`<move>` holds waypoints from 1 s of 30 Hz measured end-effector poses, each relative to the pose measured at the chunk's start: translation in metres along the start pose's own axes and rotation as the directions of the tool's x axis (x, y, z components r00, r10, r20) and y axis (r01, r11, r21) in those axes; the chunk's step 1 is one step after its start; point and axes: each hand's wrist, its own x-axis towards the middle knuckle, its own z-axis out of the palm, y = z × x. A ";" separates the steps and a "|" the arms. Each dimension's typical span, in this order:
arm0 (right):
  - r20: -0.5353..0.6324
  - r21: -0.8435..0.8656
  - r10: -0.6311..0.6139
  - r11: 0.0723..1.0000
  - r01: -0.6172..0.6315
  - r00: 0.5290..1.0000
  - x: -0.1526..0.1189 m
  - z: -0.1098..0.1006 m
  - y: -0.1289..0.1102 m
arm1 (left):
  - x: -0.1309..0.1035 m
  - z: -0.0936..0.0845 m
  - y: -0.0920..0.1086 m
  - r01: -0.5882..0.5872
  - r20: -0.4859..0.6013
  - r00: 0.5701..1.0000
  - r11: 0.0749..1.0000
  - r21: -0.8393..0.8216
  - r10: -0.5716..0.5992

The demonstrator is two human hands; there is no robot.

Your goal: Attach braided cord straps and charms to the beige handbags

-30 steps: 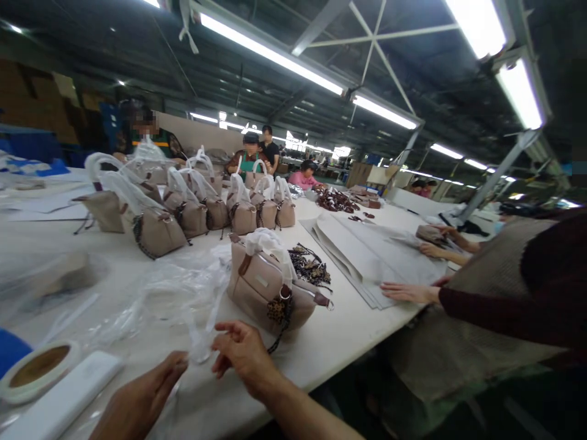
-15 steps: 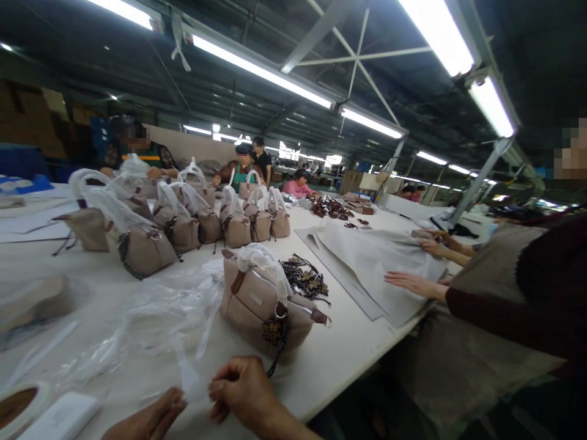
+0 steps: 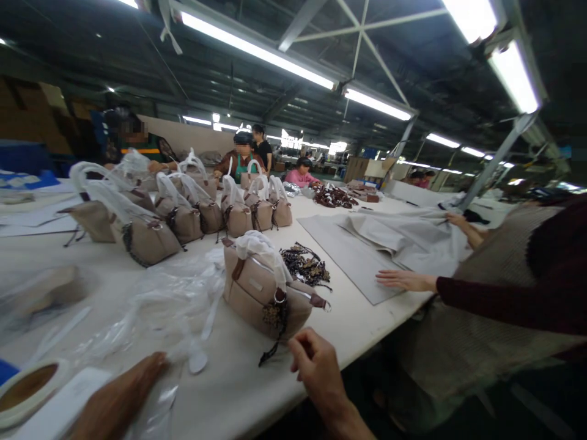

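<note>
A taupe handbag (image 3: 250, 293) stands on the table in front of me, its handles wrapped in white paper (image 3: 259, 247). From its ring hangs a dark braided charm (image 3: 275, 315). My right hand (image 3: 316, 366) is beside the bag's lower right corner, fingers curled in together; whatever is between them is too small to make out. My left hand (image 3: 123, 391) lies low at the left, smeared by motion, its fingers pointing at crumpled clear plastic (image 3: 169, 305). A white strip with a rounded end (image 3: 198, 360) lies between my hands.
Several similar handbags (image 3: 186, 223) stand behind. Braided charms (image 3: 305, 266) lie in a pile beyond the near bag. A tape roll (image 3: 30, 391) and a white box (image 3: 68, 403) sit at left. On the right, a co-worker's hand (image 3: 408, 280) rests on grey sheet material (image 3: 358, 269).
My right hand has moved right, away from my left hand to the bag's corner. My left hand has shifted slightly left and up. The co-worker has pulled the grey sheet back.
</note>
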 end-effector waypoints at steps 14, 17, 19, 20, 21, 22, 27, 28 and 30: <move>0.114 0.361 0.233 0.896 -0.259 0.966 -0.039 0.000 -0.001 | -0.006 -0.023 0.232 0.206 0.256 0.958 0.312 -0.928 0.127; 0.129 0.249 0.259 0.926 -0.284 0.957 -0.045 -0.007 0.006 | 0.009 -0.018 0.255 0.269 0.269 0.963 0.067 -0.961 -0.004; 0.128 0.155 0.236 0.955 -0.254 0.963 -0.046 -0.020 0.008 | 0.017 -0.015 0.258 0.295 0.293 0.956 0.091 -0.951 -0.033; 0.111 0.101 0.194 0.974 -0.205 0.975 -0.045 -0.027 0.008 | 0.019 -0.013 0.258 0.315 0.318 0.948 0.141 -0.939 -0.002; 0.078 0.046 0.134 0.989 -0.138 0.988 -0.043 -0.034 0.005 | 0.021 -0.012 0.258 0.332 0.350 0.935 0.209 -0.920 0.053; 0.037 -0.006 0.063 0.998 -0.063 0.997 -0.040 -0.040 0.001 | 0.022 -0.010 0.259 0.342 0.388 0.914 0.285 -0.895 0.119; 0.074 -0.068 -0.156 0.985 0.161 0.985 -0.025 -0.042 -0.029 | 0.020 -0.003 0.271 0.187 0.418 0.840 0.539 -0.821 0.345; 0.104 -0.056 -0.182 0.980 0.189 0.978 -0.022 -0.037 -0.032 | 0.020 -0.002 0.273 0.123 0.379 0.849 0.559 -0.820 0.369; 0.118 -0.037 -0.214 0.975 0.220 0.970 -0.019 -0.028 -0.034 | 0.020 0.001 0.275 0.014 0.311 0.860 0.590 -0.807 0.404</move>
